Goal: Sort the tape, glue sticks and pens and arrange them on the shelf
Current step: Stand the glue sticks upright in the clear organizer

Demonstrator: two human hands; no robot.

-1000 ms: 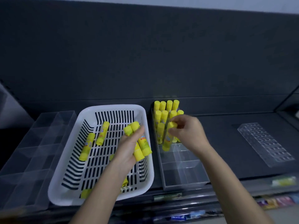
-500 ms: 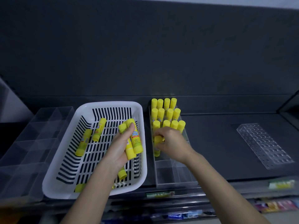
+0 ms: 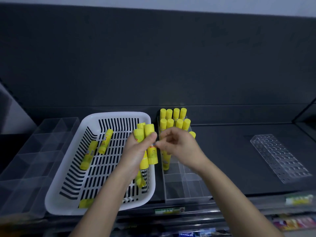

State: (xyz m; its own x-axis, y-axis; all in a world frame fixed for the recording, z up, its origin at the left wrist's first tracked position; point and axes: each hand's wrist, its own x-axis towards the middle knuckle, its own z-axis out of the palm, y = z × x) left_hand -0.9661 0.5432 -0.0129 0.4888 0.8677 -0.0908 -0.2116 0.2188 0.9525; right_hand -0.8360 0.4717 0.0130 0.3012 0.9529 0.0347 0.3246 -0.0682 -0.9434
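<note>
While three yellow plastic glue sticks [image 3: 151, 154] are clasped as a bundle in the left hand [image 3: 136, 151], caps up and long axes near upright, the bundle is held over the right edge of the white slotted plastic basket [image 3: 119, 114]. The right hand [image 3: 181, 149] is noted just to the right of the bundle, fingers curled, with thumb and forefinger at the label of the nearest stick. Whether that stick is actually pinched cannot be told from this view.

The clear acrylic compartment organiser [image 3: 186, 190] lies directly right of the basket, beneath the right hand. The right hand is therefore judged the nearer for the transfer, which calls for a short move rightwards with the stick kept upright.

Counts are recorded as follows:
- Three sticks are held in the left hand.
- Four loose sticks [image 3: 89, 154] lie flat in the basket.
- Nine standing sticks [image 3: 176, 113] are counted by their caps in the organiser's far compartments, and more are possibly concealed behind the right hand.
- No tape or pens are identified.
</note>
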